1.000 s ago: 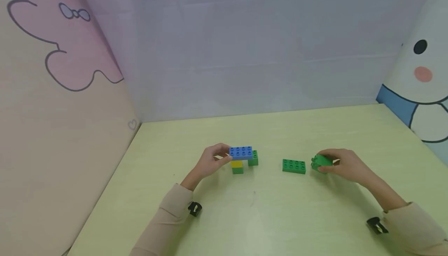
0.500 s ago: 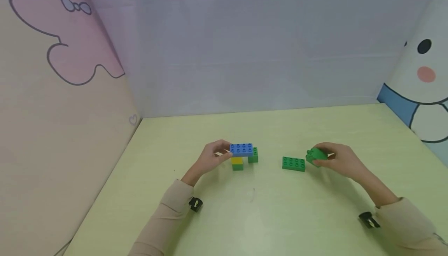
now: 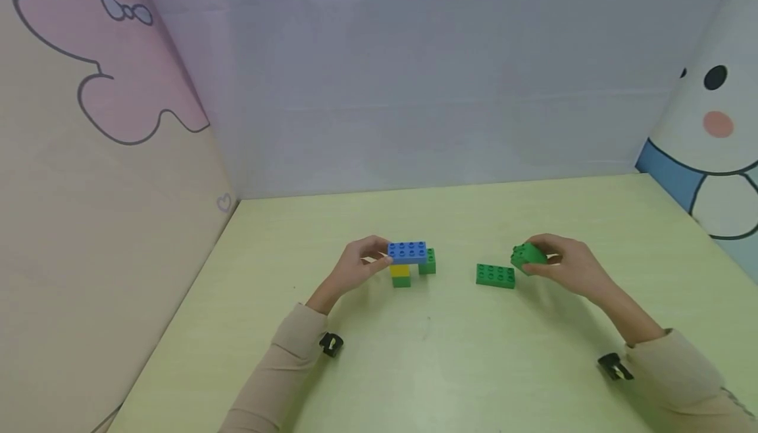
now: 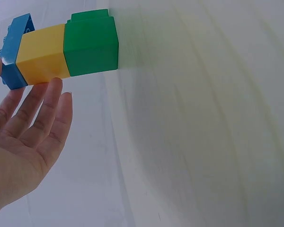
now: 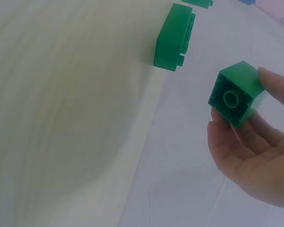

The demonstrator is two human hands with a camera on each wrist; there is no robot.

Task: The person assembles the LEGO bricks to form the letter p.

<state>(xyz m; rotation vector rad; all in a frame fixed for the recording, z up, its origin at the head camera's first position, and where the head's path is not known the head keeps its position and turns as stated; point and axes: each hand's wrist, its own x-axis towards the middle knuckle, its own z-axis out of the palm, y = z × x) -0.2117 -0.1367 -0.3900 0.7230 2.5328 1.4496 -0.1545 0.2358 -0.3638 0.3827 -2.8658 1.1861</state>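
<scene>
My left hand [image 3: 358, 266] pinches the left end of a blue building brick [image 3: 406, 253] with its studs facing up. Under that brick sits a yellow brick [image 3: 400, 270], on top of a green brick [image 3: 401, 281]. Close on the right, a second green brick [image 3: 430, 263] is partly covered by the blue one. My right hand [image 3: 568, 265] holds a small green brick [image 3: 527, 257] tilted above the table. Its hollow underside [image 5: 231, 99] shows in the right wrist view, between thumb and fingers.
A long green brick [image 3: 495, 276] lies studs up on the pale yellow table [image 3: 438, 367], just left of the right hand. A light curtain [image 3: 414, 91] hangs at the back. Printed cartoon panels stand left and right.
My right hand has moved left and slightly away with the small green brick, coming closer to the long green one. The left hand keeps its grip on the blue brick.
</scene>
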